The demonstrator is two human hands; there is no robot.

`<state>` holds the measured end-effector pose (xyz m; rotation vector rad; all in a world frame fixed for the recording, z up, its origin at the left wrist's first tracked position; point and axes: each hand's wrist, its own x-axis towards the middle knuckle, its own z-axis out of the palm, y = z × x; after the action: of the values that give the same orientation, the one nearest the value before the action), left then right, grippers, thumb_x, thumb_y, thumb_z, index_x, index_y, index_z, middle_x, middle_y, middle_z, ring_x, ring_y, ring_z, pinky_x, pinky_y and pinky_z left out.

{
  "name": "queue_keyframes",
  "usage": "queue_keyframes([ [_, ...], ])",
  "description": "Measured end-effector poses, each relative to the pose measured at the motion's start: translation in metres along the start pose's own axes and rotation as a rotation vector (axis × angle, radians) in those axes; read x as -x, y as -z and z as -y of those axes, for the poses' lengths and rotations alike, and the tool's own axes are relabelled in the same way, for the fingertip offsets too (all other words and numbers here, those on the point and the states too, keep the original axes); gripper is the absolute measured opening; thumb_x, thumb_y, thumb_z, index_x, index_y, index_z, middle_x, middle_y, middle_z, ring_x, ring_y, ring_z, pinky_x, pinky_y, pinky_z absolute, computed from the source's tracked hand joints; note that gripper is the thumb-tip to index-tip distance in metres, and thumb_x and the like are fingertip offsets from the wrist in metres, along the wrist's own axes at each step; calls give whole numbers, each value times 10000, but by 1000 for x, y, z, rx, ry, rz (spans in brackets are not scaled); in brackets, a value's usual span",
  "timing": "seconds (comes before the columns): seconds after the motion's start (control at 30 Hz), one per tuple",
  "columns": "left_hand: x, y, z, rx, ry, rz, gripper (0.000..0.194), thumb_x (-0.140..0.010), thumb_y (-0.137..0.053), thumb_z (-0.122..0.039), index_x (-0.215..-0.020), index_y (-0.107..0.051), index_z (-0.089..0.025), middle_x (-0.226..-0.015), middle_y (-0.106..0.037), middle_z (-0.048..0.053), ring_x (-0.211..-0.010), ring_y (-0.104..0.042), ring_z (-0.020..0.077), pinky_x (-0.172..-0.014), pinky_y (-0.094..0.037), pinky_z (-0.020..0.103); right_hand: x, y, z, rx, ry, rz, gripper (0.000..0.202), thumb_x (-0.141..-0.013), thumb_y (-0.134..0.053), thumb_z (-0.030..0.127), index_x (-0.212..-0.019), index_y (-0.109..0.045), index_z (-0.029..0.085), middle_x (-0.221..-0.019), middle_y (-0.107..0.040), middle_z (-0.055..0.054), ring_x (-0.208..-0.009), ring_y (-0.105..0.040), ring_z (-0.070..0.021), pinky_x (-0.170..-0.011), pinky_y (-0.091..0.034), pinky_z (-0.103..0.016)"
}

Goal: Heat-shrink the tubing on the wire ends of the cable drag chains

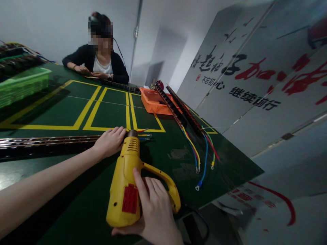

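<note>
Head view: dark bars [170, 105] cross orange basket [154, 109] beyond heat gun [127, 166]

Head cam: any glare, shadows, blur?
Head view: pale glare on the table at the picture's left edge; dark shadow beside the green basket, which looks smeared; pixelation hides part of the co-worker; the yellow heat gun is comparatively sharp.

The one view looks from the wearer's head, facing forward and down across the green table [160, 149]; the left hand [110, 141] and right hand [156, 204] sit close to the lens, a seated person [103, 64] beyond the far edge
</note>
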<state>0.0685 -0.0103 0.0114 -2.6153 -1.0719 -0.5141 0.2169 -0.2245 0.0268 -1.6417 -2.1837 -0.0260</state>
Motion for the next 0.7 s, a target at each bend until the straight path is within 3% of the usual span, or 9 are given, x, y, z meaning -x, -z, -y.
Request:
queue_keyframes([
  [0.4,-1,-1,1,-27,-7,-28,313,-931,-379,-342,-999,-577,-110,-950,-593,150,-916,-579,289,-726,-469,378,-4,-4,-7,43,-68,-49,1178,-592,-566,850,-1489,-262,150,-1028,-633,-125,-905,-625,-313,-800,-514,-457],
  [0.7,-1,-2,2,-20,-9,-23,275,-921,-438,-328,-1041,-564,-115,-987,-599,133,-943,-584,276,-745,-452,353,-18,-2,-20,65,-220,-53,1285,-490,-755,735,-1496,-227,134,-1112,-634,-151,-984,-612,-337,-857,-491,-482],
])
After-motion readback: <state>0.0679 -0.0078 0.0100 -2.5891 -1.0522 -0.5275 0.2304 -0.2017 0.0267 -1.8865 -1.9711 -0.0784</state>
